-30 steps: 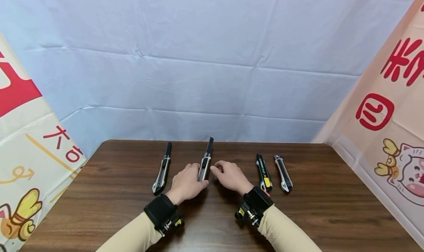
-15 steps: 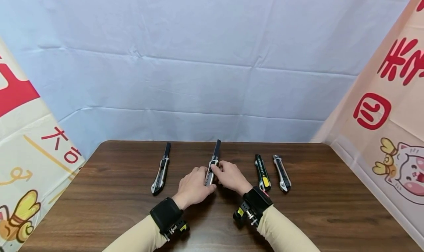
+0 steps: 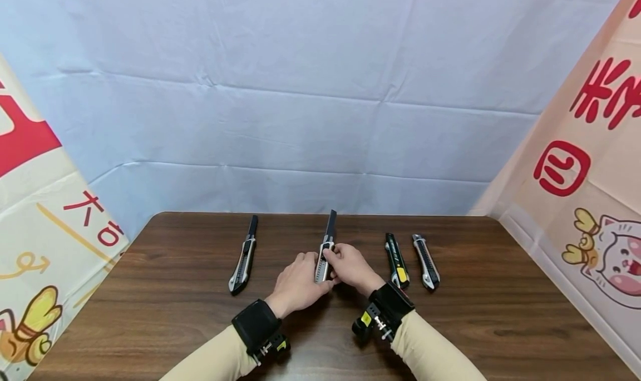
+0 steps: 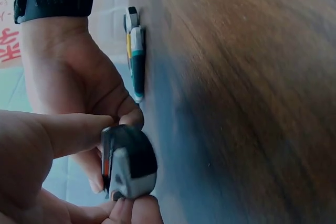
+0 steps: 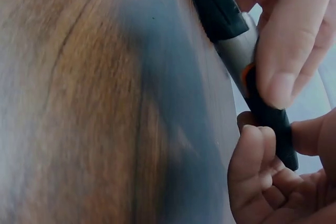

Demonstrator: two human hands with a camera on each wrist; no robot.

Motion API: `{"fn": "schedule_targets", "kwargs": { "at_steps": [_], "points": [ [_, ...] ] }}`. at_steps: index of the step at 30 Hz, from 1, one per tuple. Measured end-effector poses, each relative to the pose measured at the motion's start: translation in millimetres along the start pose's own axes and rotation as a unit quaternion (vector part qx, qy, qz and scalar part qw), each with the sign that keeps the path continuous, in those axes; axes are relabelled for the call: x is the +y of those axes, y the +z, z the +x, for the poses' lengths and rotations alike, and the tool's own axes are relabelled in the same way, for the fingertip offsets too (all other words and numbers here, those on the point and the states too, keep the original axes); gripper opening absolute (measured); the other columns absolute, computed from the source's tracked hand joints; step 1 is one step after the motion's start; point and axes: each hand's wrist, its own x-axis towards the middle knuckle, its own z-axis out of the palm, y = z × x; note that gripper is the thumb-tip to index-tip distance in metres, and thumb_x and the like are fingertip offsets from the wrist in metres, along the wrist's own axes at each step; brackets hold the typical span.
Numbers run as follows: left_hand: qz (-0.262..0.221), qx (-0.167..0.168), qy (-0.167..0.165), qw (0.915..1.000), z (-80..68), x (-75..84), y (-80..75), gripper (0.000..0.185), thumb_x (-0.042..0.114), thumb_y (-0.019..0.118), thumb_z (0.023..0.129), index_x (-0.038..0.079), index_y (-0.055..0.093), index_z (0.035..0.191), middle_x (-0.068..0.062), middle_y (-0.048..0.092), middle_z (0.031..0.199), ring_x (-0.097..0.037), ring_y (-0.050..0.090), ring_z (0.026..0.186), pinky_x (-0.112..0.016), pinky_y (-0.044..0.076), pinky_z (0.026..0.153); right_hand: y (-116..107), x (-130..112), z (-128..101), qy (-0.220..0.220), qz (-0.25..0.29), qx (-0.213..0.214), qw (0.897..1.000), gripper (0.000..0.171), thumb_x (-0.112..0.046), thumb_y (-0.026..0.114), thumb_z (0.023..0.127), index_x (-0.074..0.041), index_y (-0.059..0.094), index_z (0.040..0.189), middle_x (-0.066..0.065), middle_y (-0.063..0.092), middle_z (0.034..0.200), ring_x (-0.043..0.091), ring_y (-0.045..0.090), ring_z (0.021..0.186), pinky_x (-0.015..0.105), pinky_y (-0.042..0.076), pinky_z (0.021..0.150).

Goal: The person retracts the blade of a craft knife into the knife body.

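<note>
Both hands hold a silver-and-black utility knife [image 3: 322,268] near the middle of the table, its dark blade pointing away. My left hand [image 3: 296,282] grips the rear of the handle. In the left wrist view, the knife's butt end [image 4: 131,161] sits between that thumb and the curled fingers. My right hand [image 3: 353,266] pinches the handle further forward, its thumb on the upper face. The right wrist view has the right fingers [image 5: 251,156] curled against the knife [image 5: 236,51], close to an orange part. Part of the handle is hidden behind the hands.
Another utility knife [image 3: 243,258], blade out, lies to the left on the wooden table [image 3: 150,303]. To the right lie a green-and-yellow utility knife [image 3: 397,261] and a grey-and-black one [image 3: 427,263]. A pale cloth [image 3: 300,119] hangs behind the table's far edge.
My left hand has moved right with the utility knife until it met the right hand. The right thumb and fingers have closed on the handle. The other knives stay put.
</note>
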Motion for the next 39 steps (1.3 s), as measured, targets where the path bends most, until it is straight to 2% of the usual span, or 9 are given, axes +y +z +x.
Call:
{"fn": "schedule_targets", "kwargs": {
  "at_steps": [5, 8, 10, 15, 17, 20, 25, 31, 39],
  "points": [
    [-0.062, -0.02, 0.026, 0.9975, 0.3, -2.6, -0.8, 0.061, 0.034, 0.065, 0.091, -0.003, 0.048, 0.136, -0.013, 0.058, 0.108, -0.018, 0.056, 0.083, -0.032, 0.047, 0.068, -7, 1, 0, 0.004, -0.016, 0.01, 1.0, 0.026, -0.025, 0.047, 0.104, -0.001, 0.057, 0.106, 0.003, 0.053, 0.064, 0.013, 0.054, 0.058, 0.03, 0.056, 0.058],
    [-0.135, -0.051, 0.023, 0.9893, 1.5, -4.7, -1.9, 0.059, 0.032, 0.06, 0.095, -0.006, 0.044, 0.138, -0.014, 0.062, 0.112, -0.019, 0.06, 0.089, -0.032, 0.051, 0.074, -12, 0, 0, 0.003, -0.025, 0.016, 1.0, 0.026, -0.023, 0.047, 0.104, 0.0, 0.057, 0.109, 0.006, 0.054, 0.068, 0.015, 0.055, 0.061, 0.03, 0.055, 0.059],
    [-0.207, -0.084, 0.011, 0.9747, 2.1, -6.7, -1.7, 0.057, 0.029, 0.057, 0.098, -0.008, 0.042, 0.138, -0.016, 0.063, 0.112, -0.02, 0.063, 0.093, -0.034, 0.055, 0.076, -16, 0, -1, 0.002, -0.029, 0.018, 0.999, 0.026, -0.023, 0.046, 0.104, 0.0, 0.057, 0.111, 0.007, 0.054, 0.073, 0.016, 0.055, 0.064, 0.03, 0.055, 0.06],
    [-0.355, -0.168, -0.03, 0.9193, 2.8, -9.2, 2.1, 0.045, 0.017, 0.049, 0.102, -0.01, 0.042, 0.137, -0.019, 0.061, 0.116, -0.021, 0.065, 0.098, -0.036, 0.06, 0.08, -24, 3, -2, 0.004, -0.041, 0.02, 0.999, 0.026, -0.022, 0.045, 0.105, -0.001, 0.056, 0.114, 0.009, 0.055, 0.079, 0.017, 0.055, 0.068, 0.029, 0.054, 0.061],
    [-0.373, -0.188, -0.032, 0.9079, 4.0, -8.9, 4.8, 0.04, 0.012, 0.047, 0.101, -0.011, 0.044, 0.134, -0.019, 0.063, 0.115, -0.019, 0.065, 0.097, -0.035, 0.06, 0.081, -26, 5, -2, 0.004, -0.048, 0.022, 0.999, 0.026, -0.023, 0.044, 0.105, -0.001, 0.055, 0.114, 0.008, 0.056, 0.08, 0.018, 0.056, 0.069, 0.03, 0.055, 0.061],
    [-0.386, -0.203, -0.027, 0.8993, 6.1, -8.1, 9.3, 0.036, 0.005, 0.049, 0.098, -0.012, 0.047, 0.131, -0.018, 0.066, 0.11, -0.016, 0.065, 0.093, -0.034, 0.06, 0.081, -29, 9, -1, 0.002, -0.053, 0.024, 0.998, 0.025, -0.023, 0.045, 0.105, -0.002, 0.055, 0.112, 0.008, 0.056, 0.081, 0.019, 0.056, 0.071, 0.031, 0.055, 0.063],
    [-0.397, -0.206, -0.026, 0.8939, 7.2, -6.2, 14.2, 0.038, -0.003, 0.052, 0.094, -0.014, 0.046, 0.129, -0.02, 0.068, 0.106, -0.015, 0.066, 0.089, -0.033, 0.061, 0.078, -32, 11, -1, 0.0, -0.045, 0.027, 0.999, 0.024, -0.022, 0.045, 0.104, -0.002, 0.055, 0.111, 0.007, 0.054, 0.08, 0.019, 0.055, 0.072, 0.034, 0.056, 0.066],
    [-0.406, -0.186, -0.026, 0.8946, 6.6, -2.5, 16.9, 0.036, -0.005, 0.054, 0.093, -0.015, 0.048, 0.127, -0.024, 0.069, 0.107, -0.013, 0.065, 0.084, -0.034, 0.062, 0.075, -35, 11, -4, 0.005, -0.026, 0.025, 0.999, 0.029, -0.025, 0.045, 0.105, -0.002, 0.055, 0.119, 0.009, 0.059, 0.091, 0.017, 0.059, 0.076, 0.034, 0.057, 0.071],
    [-0.406, -0.173, -0.016, 0.8974, 5.4, 4.0, 20.2, 0.037, -0.004, 0.056, 0.093, -0.015, 0.049, 0.128, -0.026, 0.069, 0.111, -0.018, 0.068, 0.09, -0.033, 0.062, 0.075, -35, 8, -3, 0.035, 0.103, 0.017, 0.994, 0.05, -0.038, 0.038, 0.106, 0.005, 0.057, 0.123, 0.013, 0.072, 0.103, 0.012, 0.068, 0.085, 0.034, 0.057, 0.078]
  ]
}}
